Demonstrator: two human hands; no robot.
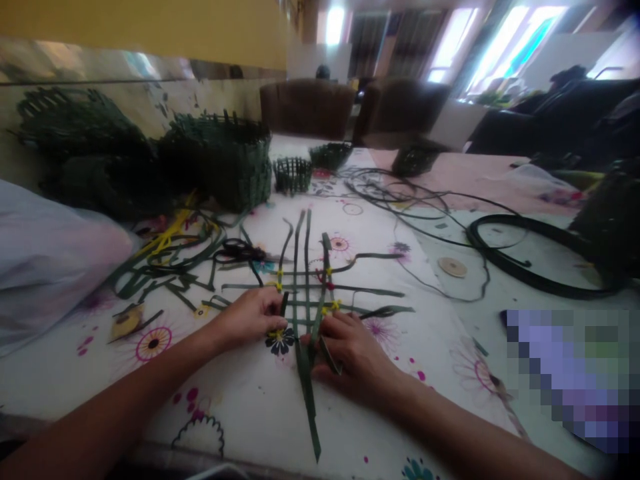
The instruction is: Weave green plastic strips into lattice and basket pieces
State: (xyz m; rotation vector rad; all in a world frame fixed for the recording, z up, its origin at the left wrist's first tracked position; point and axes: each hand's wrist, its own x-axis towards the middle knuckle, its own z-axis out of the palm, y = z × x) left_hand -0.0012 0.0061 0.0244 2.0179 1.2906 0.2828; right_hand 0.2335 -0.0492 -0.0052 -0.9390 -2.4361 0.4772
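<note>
Flat green strips (309, 288) cross each other in an open lattice on the flowered tablecloth, with yellow ties (336, 305) and a red tie at some crossings. My left hand (257, 313) is closed at the lattice's lower left, its fingertips pinching a short strip end beside a bit of yellow. At the lower right, my right hand (353, 343) is closed around strips, with one short end poking out between its fingers. Long strip ends (307, 397) run from between my hands toward me. My right fingers partly hide the crossing beneath them.
Black-handled scissors (240, 252) lie left of the lattice, near a heap of loose green and yellow strips (173, 247). Woven green baskets (230, 160) stand behind. A coil of green strip (545, 257) lies right, and a pale plastic bag (55, 260) bulges at left.
</note>
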